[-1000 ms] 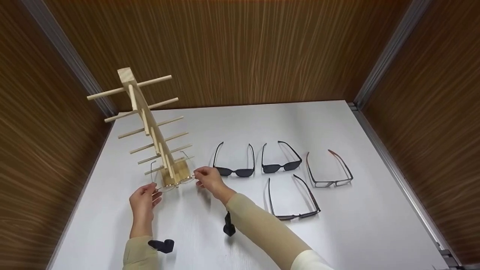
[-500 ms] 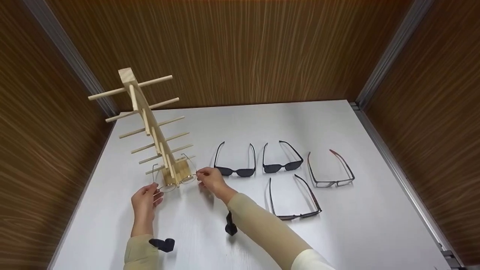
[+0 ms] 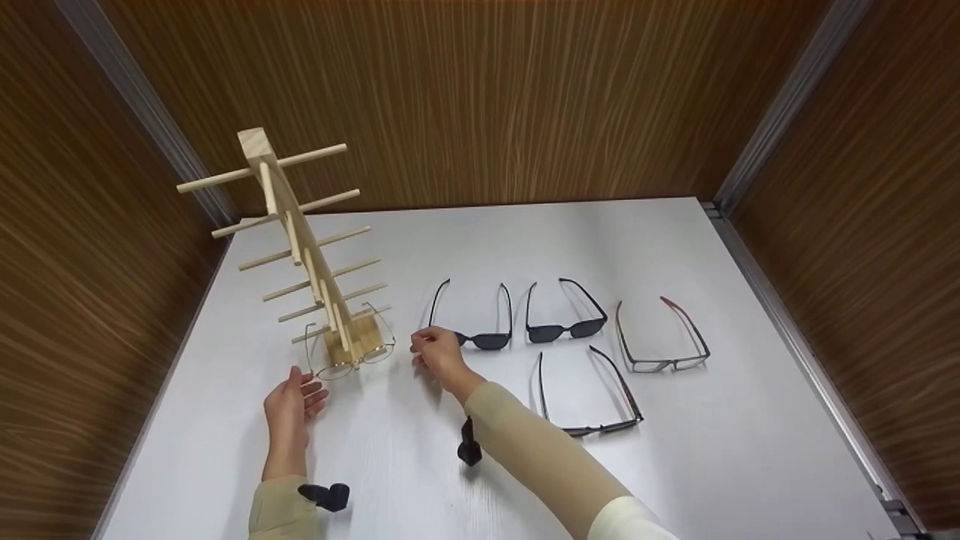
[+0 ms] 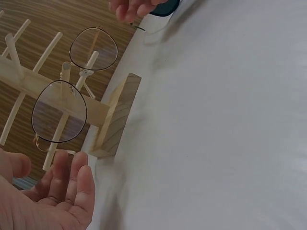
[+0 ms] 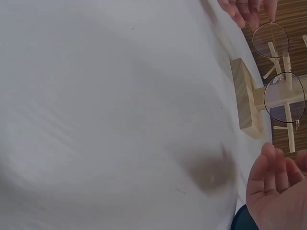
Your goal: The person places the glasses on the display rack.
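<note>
Thin wire-rimmed eyeglasses [image 3: 335, 370] hang at the lowest pegs of a wooden display stand [image 3: 309, 244], lenses facing me and temples pointing back. Both round lenses [image 4: 60, 111] show in the left wrist view. My left hand [image 3: 289, 405] is just beside their left hinge, fingers loosely bent and gripping nothing. Clear of the glasses on their right is my right hand [image 3: 446, 356], its fingers relaxed and holding nothing. In the head view it covers the left lens of black sunglasses [image 3: 491, 342]; whether it touches them I cannot tell.
More dark sunglasses [image 3: 545, 334] lie unfolded on the white table [image 3: 720, 465]. To their right are clear-lensed glasses [image 3: 652, 367] with reddish temple tips. Nearer me lies a dark-framed pair [image 3: 600, 430], partly behind my right sleeve. Wood-grain panels [image 3: 480, 105] enclose the table.
Both hands have released the wire-rimmed eyeglasses, which stay on the stand. My right hand has moved off to the right; my left has loosened its fingers beside the frame.
</note>
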Demonstrator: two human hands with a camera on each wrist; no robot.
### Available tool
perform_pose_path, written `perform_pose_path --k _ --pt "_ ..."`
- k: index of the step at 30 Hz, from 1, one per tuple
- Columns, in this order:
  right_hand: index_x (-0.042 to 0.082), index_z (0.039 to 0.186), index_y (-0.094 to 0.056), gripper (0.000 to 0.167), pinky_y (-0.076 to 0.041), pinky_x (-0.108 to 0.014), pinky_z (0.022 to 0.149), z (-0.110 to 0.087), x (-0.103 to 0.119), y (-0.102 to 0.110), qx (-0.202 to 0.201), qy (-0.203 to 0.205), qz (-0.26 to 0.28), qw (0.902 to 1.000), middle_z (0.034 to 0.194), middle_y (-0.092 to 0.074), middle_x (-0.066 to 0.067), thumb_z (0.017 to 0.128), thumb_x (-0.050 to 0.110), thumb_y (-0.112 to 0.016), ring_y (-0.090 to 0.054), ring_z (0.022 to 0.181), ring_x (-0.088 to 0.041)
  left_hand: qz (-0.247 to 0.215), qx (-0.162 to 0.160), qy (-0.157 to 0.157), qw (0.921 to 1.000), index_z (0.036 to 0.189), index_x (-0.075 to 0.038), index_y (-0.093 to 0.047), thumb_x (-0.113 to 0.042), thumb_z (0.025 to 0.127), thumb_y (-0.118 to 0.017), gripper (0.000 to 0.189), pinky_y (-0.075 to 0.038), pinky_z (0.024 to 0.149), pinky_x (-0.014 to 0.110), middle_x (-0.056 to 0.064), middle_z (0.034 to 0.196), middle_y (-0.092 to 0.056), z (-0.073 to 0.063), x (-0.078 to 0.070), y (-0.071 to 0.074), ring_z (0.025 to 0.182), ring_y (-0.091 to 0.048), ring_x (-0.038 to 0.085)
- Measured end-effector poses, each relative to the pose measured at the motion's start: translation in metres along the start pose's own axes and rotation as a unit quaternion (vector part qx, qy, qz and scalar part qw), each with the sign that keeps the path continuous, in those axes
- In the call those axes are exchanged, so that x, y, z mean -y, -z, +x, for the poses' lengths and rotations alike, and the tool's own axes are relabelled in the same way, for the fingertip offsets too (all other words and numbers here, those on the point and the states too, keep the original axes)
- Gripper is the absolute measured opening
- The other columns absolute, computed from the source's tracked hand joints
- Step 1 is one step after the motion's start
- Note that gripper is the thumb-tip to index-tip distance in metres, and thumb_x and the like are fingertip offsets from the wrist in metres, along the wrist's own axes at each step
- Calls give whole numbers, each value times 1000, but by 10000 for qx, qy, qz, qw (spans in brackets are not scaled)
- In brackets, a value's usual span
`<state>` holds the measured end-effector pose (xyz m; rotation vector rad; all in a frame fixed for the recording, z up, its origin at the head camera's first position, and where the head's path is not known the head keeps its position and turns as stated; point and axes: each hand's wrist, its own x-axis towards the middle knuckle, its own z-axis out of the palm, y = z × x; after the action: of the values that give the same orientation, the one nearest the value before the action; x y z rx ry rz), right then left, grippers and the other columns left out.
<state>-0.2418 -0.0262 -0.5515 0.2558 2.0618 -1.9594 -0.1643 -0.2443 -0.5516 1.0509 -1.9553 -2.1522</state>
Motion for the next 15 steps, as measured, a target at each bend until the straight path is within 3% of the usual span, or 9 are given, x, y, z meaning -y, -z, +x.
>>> perform_pose_path --k 8,15 --pt "-3 100 -61 16 -51 -32 62 -4 0 12 -52 -233 657 9976 79 -62 -9 92 10 -57 -57 54 -13 -73 5 -69 9999 120 8 -48 -42 99 -38 55 -54 69 27 7 88 -61 -12 8 3 77 -65 16" --pt "-6 109 -58 26 -49 -28 60 -13 1 26 80 -200 546 9983 85 -65 -11 93 13 -57 -59 57 -12 -282 128 233 9992 116 3 -52 -47 96 -43 55 -54 65 26 5 85 -62 -6 23 8 75 -65 15"
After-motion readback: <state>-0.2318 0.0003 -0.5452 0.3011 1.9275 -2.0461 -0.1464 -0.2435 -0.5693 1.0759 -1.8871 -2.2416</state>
